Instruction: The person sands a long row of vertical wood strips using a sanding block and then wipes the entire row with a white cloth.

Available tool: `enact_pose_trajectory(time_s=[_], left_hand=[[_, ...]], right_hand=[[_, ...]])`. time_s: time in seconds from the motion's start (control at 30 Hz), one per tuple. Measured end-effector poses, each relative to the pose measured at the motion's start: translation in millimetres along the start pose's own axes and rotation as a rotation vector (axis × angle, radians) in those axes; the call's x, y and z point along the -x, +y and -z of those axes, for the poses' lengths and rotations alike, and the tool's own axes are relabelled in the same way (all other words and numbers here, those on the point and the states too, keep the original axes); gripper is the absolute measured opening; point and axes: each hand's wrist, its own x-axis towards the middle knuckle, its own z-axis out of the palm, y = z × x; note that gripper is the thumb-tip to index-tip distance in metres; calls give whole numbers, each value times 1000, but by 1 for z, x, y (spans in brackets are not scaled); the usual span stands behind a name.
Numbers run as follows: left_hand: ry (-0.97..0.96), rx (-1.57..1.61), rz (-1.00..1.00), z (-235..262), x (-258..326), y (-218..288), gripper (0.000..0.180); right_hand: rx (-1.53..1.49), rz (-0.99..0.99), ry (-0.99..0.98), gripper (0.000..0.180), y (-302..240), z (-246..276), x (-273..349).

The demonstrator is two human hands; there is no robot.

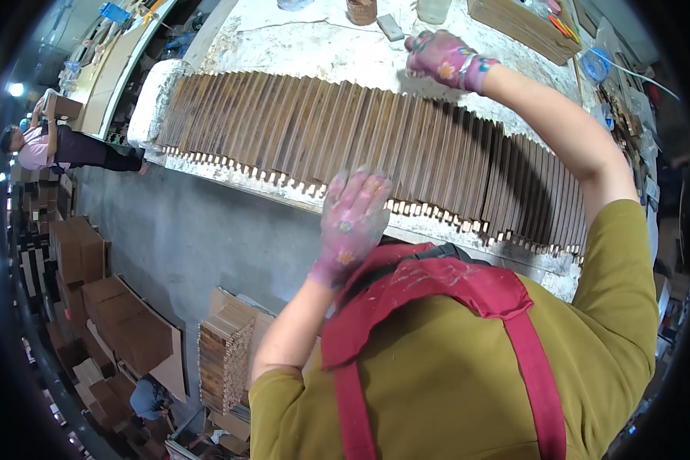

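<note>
A long row of brown slats (360, 146) stands on edge, packed side by side, across a pale, stained bench (284, 38). The left hand (353, 218), in a pink glove, lies spread and flat on the near ends of the slats, fingers wide, gripping nothing. The right hand (445, 57), gloved the same, reaches over the far ends of the row with fingers curled; whether it grips anything cannot be told. Beyond the row stand a small block (391, 27) and a round jar (362, 11). On the floor to the left lie stacked cartons (123, 322) and a bundle of slats (226, 360). Another person (61, 146) works far left.
</note>
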Motion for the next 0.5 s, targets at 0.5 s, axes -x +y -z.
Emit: enact_pose_trajectory(time_s=[0.5], left_hand=[[32, 17, 182, -16, 44, -15, 38]], right_hand=[[-163, 592, 92, 17, -151, -28, 67]])
